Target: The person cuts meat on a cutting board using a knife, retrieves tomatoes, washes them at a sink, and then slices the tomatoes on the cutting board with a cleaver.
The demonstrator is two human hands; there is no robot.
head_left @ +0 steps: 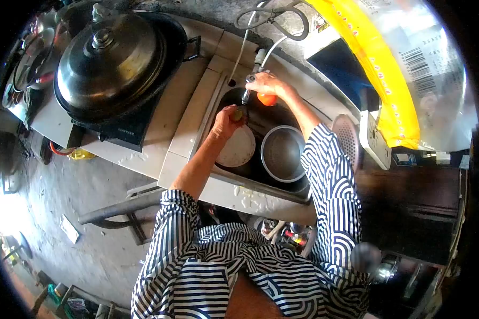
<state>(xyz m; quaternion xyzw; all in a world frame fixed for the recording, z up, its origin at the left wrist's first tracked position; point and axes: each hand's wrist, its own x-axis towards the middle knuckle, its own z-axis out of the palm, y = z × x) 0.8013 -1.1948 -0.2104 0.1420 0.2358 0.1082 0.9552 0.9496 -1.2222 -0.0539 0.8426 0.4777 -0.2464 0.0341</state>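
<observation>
My right hand (269,85) is at the faucet (246,97) over the sink, its fingers touching the top of the tap. A red-orange tomato (266,100) shows under its palm, apparently held by the curled fingers. My left hand (226,125) is closed around a small yellow-green round thing (239,114) just below the spout; its kind is too small to make out. Inside the sink (258,187), a white round dish (236,149) lies beneath my left hand. A metal bowl (283,155) sits to its right, near my right forearm.
Left of the sink, a large lidded wok (109,64) stands on a black cooker (114,130). A pink perforated basket (346,139) is right of the sink. A yellow-and-clear plastic package (404,101) hangs in at upper right. A dark chair (125,210) stands below the counter.
</observation>
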